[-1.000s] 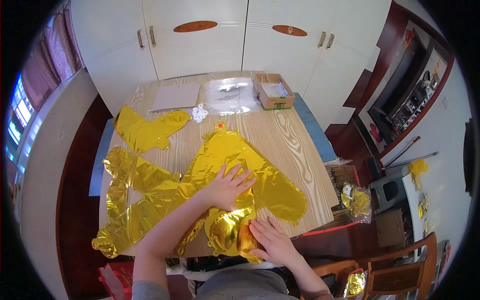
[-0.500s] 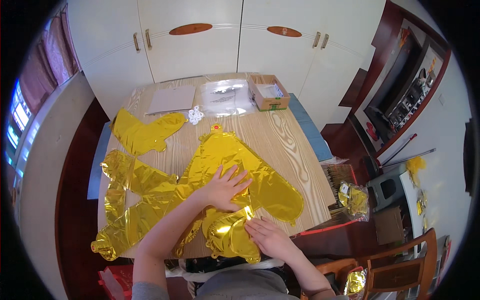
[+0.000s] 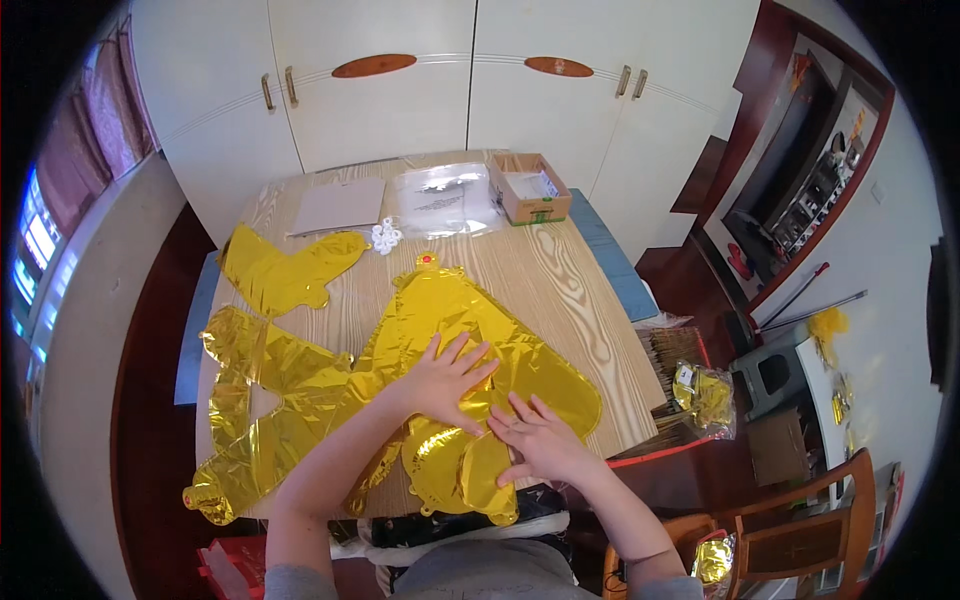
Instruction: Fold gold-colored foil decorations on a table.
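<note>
A large flat, deflated gold foil balloon [image 3: 440, 300] lies across the wood-grain table [image 3: 610, 345], creased in places, with a small red dot on its far tab. My left hand [image 3: 446, 383] rests flat on its middle, fingers spread. Just right of it and nearer me, my right hand [image 3: 540, 443] lies with fingers apart over the foil by a rounded, folded-over flap [image 3: 487, 478]. Neither hand grips anything. At the far left another flat gold foil piece [image 3: 285, 265] lies on the table.
Along the table's far side are a grey board [image 3: 338, 207], a white cluster of small rings [image 3: 385, 236], a clear plastic bag [image 3: 447, 200] and an open cardboard box [image 3: 530, 190]. A wooden chair [image 3: 800, 525] stands at the lower right.
My right hand has moved up and slightly right from the near flap, and its fingers have spread. My left hand stays pressed on the foil. The view has shifted slightly.
</note>
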`<state>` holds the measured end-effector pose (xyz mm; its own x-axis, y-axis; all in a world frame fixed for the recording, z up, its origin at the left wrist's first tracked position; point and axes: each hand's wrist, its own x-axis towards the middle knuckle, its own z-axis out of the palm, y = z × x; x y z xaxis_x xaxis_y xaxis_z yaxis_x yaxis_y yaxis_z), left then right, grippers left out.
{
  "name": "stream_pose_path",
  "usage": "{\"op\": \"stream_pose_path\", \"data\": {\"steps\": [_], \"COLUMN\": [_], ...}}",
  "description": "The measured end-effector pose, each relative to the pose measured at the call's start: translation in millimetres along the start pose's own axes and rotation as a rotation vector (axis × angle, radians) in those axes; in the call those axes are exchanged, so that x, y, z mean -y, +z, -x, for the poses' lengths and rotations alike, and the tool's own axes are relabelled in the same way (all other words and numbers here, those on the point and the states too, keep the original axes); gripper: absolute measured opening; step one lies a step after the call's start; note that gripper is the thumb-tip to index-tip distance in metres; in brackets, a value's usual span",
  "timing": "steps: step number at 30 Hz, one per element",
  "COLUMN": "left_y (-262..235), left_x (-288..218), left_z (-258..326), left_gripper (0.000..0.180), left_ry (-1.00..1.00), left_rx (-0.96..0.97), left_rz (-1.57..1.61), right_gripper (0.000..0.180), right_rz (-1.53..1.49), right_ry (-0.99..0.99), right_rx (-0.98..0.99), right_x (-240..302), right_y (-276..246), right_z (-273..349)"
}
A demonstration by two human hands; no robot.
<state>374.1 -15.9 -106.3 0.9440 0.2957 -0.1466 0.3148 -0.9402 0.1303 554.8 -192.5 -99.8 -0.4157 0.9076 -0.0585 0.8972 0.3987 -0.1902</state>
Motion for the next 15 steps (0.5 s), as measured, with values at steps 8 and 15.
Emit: {"op": "stream_pose_path", "data": {"steps": [8, 15], "left_y": [-13.4, 1.4], "left_x": [-11.7, -17.2], "left_z": [-1.7, -4.2], "left_gripper": [0.124, 0.128], "left_ry": [-0.035, -0.072], "left_rx": [0.082, 0.027], "left_rz": [-0.058, -0.029], "right_gripper": [0.107, 0.094], "right_rz": [-0.005, 0.032], "right_ry": [0.009, 0.02], "right_rx": [0.017, -0.049], "right_x": [-4.8, 3.4], "right_y": [3.4, 2.2], "right_z": [-0.6, 8.0]}}
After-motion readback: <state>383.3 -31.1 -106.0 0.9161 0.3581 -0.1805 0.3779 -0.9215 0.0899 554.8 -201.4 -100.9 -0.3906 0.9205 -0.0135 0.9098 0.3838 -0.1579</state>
